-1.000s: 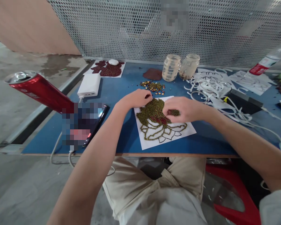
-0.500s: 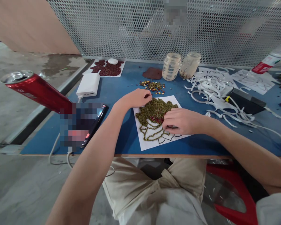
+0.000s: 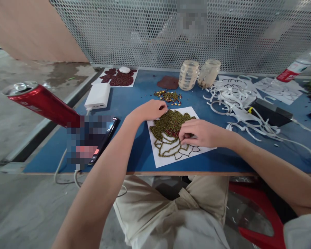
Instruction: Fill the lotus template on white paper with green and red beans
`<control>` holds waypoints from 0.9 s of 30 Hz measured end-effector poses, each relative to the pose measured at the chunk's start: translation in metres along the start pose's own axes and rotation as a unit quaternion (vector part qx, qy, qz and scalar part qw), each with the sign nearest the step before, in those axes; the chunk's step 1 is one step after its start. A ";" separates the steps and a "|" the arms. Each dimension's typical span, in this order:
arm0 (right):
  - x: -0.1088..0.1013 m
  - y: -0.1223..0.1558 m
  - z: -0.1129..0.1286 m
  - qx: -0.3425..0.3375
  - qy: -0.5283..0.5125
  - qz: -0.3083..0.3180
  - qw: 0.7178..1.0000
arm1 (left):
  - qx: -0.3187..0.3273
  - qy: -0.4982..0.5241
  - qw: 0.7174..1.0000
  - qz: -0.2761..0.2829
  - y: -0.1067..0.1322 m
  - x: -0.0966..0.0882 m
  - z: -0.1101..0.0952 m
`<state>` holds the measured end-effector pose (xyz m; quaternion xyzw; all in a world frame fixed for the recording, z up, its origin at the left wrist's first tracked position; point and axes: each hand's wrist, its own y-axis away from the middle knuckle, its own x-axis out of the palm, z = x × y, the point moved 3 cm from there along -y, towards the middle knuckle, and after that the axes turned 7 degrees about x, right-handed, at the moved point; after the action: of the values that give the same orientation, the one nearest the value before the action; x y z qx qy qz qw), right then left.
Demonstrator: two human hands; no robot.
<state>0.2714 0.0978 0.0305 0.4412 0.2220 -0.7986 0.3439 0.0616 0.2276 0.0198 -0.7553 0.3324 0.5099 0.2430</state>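
Note:
A white paper sheet (image 3: 157, 161) with a black outline drawing lies before me. Green beans (image 3: 168, 122) cover the upper part of the drawing and trace some lower lines, with a patch of dark red beans (image 3: 173, 133) in the middle. My left hand (image 3: 154, 110) rests at the sheet's upper left edge with its fingers curled; whatever they hold is hidden. Over the right side of the drawing, my right hand (image 3: 197, 133) has thumb and fingertips pinched together close to the red patch. Anything between those fingertips is too small to make out.
Loose mixed beans (image 3: 168, 97) lie beyond the sheet, near two clear jars (image 3: 188, 76). White paper strips (image 3: 230, 97) and a black box (image 3: 272, 112) are on the right. A phone (image 3: 103, 138), a white power bank (image 3: 97, 95) and a red can (image 3: 46, 103) stand left.
My right hand shifts very slightly, its fingertips drawing closer together over the drawing. My left hand stays almost still at the sheet's upper edge.

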 end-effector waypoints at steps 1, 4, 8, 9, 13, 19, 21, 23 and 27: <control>0.001 0.000 -0.001 0.012 -0.010 0.004 1.000 | 0.001 -0.001 1.000 -0.001 0.000 0.000 0.000; 0.002 -0.001 -0.003 0.039 -0.032 0.012 0.999 | -0.003 -0.002 1.000 0.002 0.000 0.000 0.000; 0.002 -0.001 -0.003 0.049 -0.038 0.015 0.998 | -0.006 0.001 1.000 0.003 0.000 -0.001 -0.001; 0.002 -0.001 -0.003 0.051 -0.044 0.015 0.998 | -0.007 0.000 1.000 0.003 0.000 -0.001 -0.001; -0.007 0.002 -0.010 0.088 -0.080 -0.034 0.992 | -0.003 -0.004 1.000 0.004 -0.001 0.000 0.000; -0.046 -0.007 -0.041 0.105 0.041 -0.177 0.978 | 0.006 -0.013 1.000 0.004 -0.001 -0.001 -0.001; -0.063 -0.020 -0.058 0.111 0.099 -0.196 0.969 | 0.010 -0.015 1.000 0.006 -0.001 -0.001 -0.003; -0.078 -0.038 -0.078 0.126 0.145 -0.196 0.962 | 0.008 -0.016 1.000 0.008 -0.001 -0.001 -0.004; -0.085 -0.077 -0.109 0.138 0.222 -0.140 0.955 | 0.004 -0.012 1.000 0.007 -0.001 0.000 -0.002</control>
<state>0.3060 0.2509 0.0510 0.6150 0.2400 -0.7434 0.1069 0.0634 0.2274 0.0206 -0.7460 0.3365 0.5191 0.2465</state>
